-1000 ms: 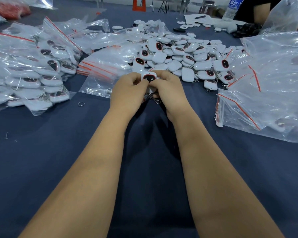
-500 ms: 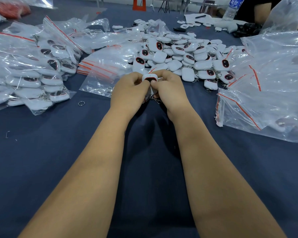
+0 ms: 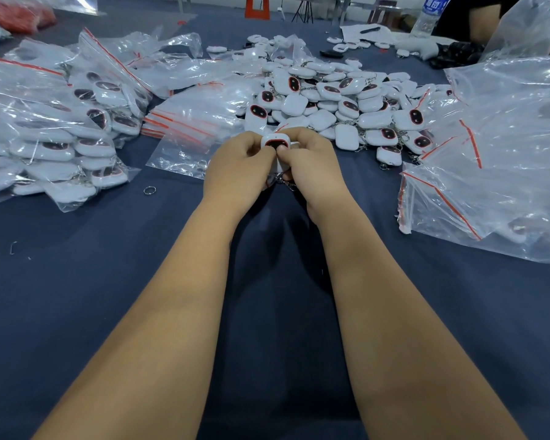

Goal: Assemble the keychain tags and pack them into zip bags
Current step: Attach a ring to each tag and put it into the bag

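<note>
Filled bags (image 3: pixel 61 144) lay stacked to your left, a big heap of loose tags (image 3: pixel 340 103) waited ahead, so much remained. Your left hand (image 3: pixel 235 171) and right hand (image 3: pixel 311 166) both pinched one tag (image 3: pixel 276 142) just before that heap.

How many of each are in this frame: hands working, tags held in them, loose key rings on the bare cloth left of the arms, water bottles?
Hands: 2, left hand and right hand
Tag pinched between them: 1
Key ring loose on the cloth: 1
Water bottle: 1
Total: 5
</note>
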